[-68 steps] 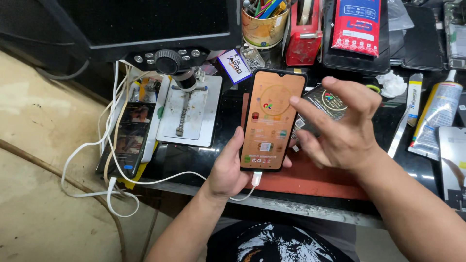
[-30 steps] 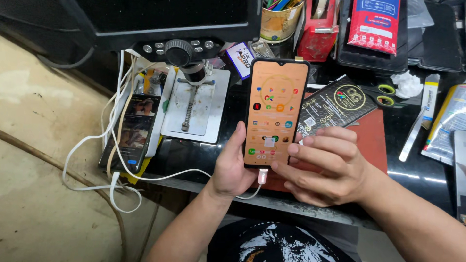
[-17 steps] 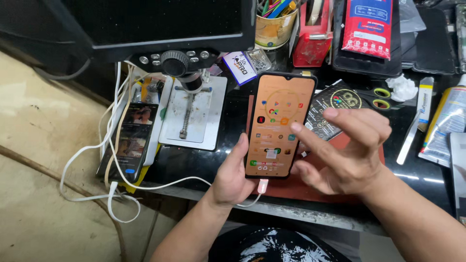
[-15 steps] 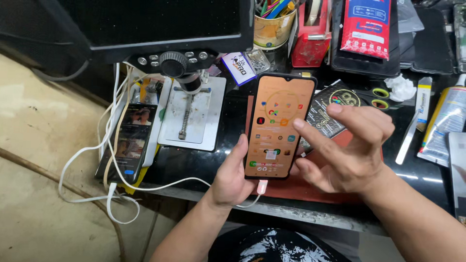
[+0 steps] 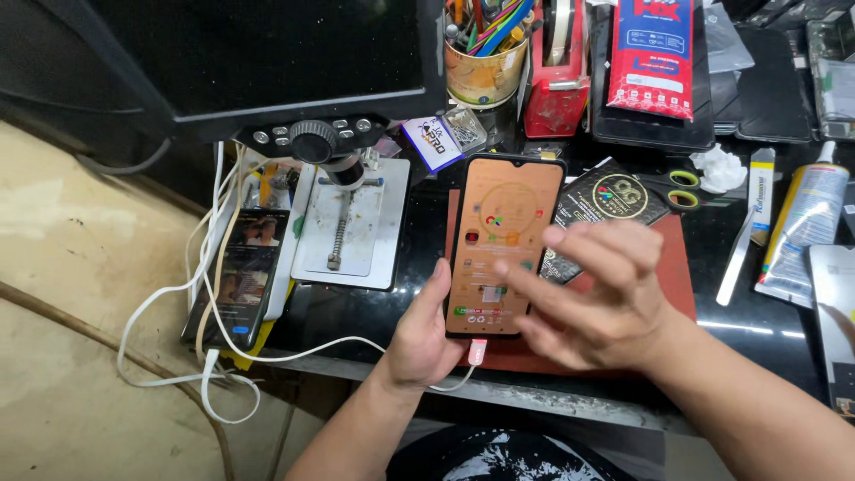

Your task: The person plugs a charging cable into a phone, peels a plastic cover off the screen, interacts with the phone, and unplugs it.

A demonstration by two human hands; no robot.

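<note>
Left hand [image 5: 426,334] grips a lit phone [image 5: 504,242] by its edge while the right hand [image 5: 595,298], fingers spread, touches its screen

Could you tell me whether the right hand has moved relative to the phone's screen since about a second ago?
Yes. The right hand has lifted from below the phone, and its fingers now spread over the lower screen; the left hand holds the phone.

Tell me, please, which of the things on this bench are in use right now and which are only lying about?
In use: smartphone with lit orange screen, held by left hand; right hand over its screen; white cable plugged into its bottom.

Lying about: scissors, glue tube, pen cup, red tape dispenser, second phone at left.
</note>
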